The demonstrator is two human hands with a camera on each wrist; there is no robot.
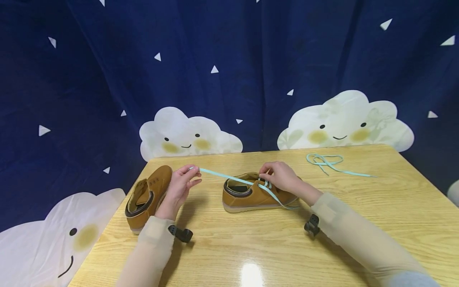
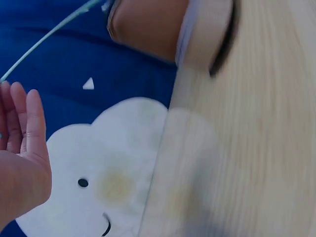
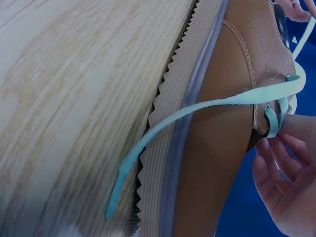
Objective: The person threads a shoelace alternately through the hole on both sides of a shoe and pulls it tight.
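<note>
A tan shoe stands on the table, its heel to the left. From its top eyelets a flat light-blue shoelace runs taut to my left hand, which pinches its end between thumb and finger while the other fingers extend. My right hand grips the shoe at its lacing: in the right wrist view the thumb lies by the lace loops and the fingers curl below the eyelet flap. The lace's other end hangs down the shoe's side onto the table. The left fingertips are partly cut off in the left wrist view.
A second tan shoe, with bare eyelets, stands at the table's left edge, beside my left wrist. Another light-blue shoelace lies loosely looped at the back right. Behind the wooden table hangs a dark-blue curtain with clouds.
</note>
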